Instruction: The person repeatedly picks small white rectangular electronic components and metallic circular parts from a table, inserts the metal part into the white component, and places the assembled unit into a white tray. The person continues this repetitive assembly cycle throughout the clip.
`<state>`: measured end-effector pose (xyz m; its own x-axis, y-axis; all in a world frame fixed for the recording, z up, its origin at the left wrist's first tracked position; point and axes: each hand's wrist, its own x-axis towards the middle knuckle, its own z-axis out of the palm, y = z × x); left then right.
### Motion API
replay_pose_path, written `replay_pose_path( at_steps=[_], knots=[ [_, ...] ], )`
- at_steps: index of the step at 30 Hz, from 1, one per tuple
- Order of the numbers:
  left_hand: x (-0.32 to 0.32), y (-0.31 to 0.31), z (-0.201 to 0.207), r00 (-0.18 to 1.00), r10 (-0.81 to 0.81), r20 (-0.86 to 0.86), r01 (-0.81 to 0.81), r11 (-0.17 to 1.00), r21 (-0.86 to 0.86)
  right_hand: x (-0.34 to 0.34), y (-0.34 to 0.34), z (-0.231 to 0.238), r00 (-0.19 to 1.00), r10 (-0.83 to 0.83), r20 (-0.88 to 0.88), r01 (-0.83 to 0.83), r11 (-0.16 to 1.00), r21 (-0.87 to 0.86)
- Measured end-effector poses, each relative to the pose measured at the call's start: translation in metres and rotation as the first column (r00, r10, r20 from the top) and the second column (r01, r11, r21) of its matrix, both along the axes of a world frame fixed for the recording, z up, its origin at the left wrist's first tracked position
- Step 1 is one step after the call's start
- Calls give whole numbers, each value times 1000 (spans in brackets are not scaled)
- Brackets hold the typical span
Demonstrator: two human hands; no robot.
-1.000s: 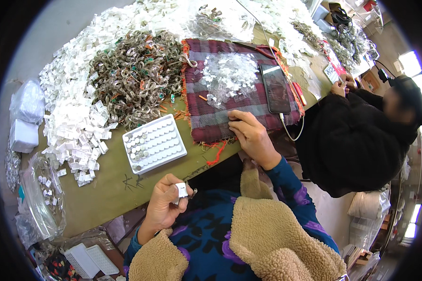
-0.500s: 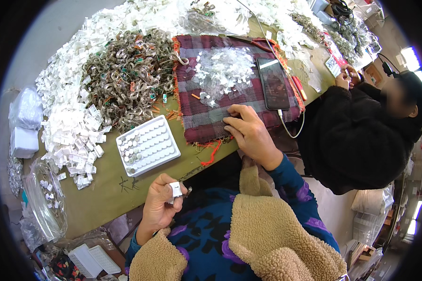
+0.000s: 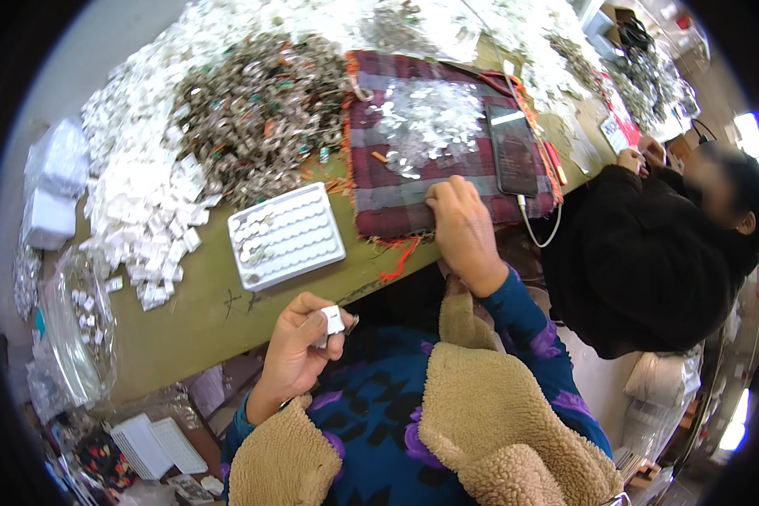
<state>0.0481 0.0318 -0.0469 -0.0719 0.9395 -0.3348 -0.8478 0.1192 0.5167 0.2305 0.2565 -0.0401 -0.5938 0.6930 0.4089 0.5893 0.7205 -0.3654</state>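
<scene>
While the left hand (image 3: 299, 350) pinches a small white tag (image 3: 333, 320) between thumb and fingers near the table's (image 3: 185, 325) near edge, the right hand (image 3: 464, 228) rests knuckles-up on the near edge of a plaid cloth (image 3: 396, 202), fingers curled; whether it grips anything cannot be told.

A white tray (image 3: 287, 236) with rows of small pockets lies on the table between the two hands, left of the cloth. Clear plastic pieces (image 3: 426, 126) and a dark phone (image 3: 513, 150) lie on the cloth. Farther off sit a heap of metal rings (image 3: 257, 114) and piles of white tags (image 3: 143, 198). A person in a black coat (image 3: 641, 253) works at the right.
</scene>
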Motion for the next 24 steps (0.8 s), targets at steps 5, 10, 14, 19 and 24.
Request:
replay_pose_path(
  at_steps=[5, 10, 14, 19, 24],
  knots=[
    [-6, -10, 4, 995, 67, 76, -73, 995, 72, -11, -60, 32, 899, 176, -401, -369, 797, -478],
    [-10, -25, 13, 992, 125, -30, -120, 984, 131, -43, -110, 40, 654, 553, -516, -732, 633, -251],
    [-11, -36, 20, 978, 191, -83, -182, 978, 102, -59, -120, 41, 638, 619, -458, -745, 647, -163],
    [-12, -40, 25, 961, 210, -180, -208, 978, 30, -62, -117, 52, 606, 735, -304, -786, 611, -90],
    [-3, -33, 26, 869, 185, -460, -224, 974, -31, -58, -118, 56, 627, 776, -66, -779, 627, -14]
  ],
)
